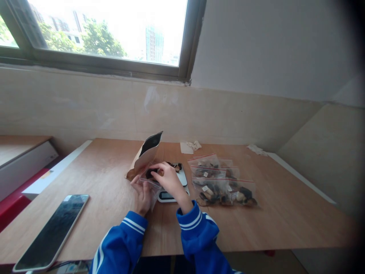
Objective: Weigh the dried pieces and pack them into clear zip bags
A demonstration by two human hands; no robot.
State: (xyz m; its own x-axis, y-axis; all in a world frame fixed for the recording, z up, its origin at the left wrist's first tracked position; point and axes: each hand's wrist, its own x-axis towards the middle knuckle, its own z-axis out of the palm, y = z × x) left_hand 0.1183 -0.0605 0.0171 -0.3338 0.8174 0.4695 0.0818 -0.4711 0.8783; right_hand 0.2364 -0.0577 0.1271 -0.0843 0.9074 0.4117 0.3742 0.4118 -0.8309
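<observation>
Blue sleeves with white cuff stripes enter from the bottom edge, and both hands meet over a wooden table [285,217]. Far left, close to the camera, a phone [53,230] lies face up with a dark screen, well apart from the hands. The left hand [142,194] is curled under a small clear bag [151,182], fingers closed on its lower edge to hold it steady. Just behind stands a brown paper pouch [145,156], its top open and leaning toward the window. The right hand [168,179] has thumb and fingers pinched at the clear bag's mouth, on or around a dark piece – whether it grips the piece or only the bag's lip cannot be told. Under that hand sits a small kitchen scale [171,195], with a few dark pieces on its plate. To the right, a stack of filled clear bags [222,182] with red seal strips lies just beside the scale; scraps of paper sit farther back.

Judging from this, the step in hand is filling one small bag with a weighed portion. The next move would call for keeping the bag's mouth open with the left hand while the right brings over what is left on the scale – then pressing the seal shut
</observation>
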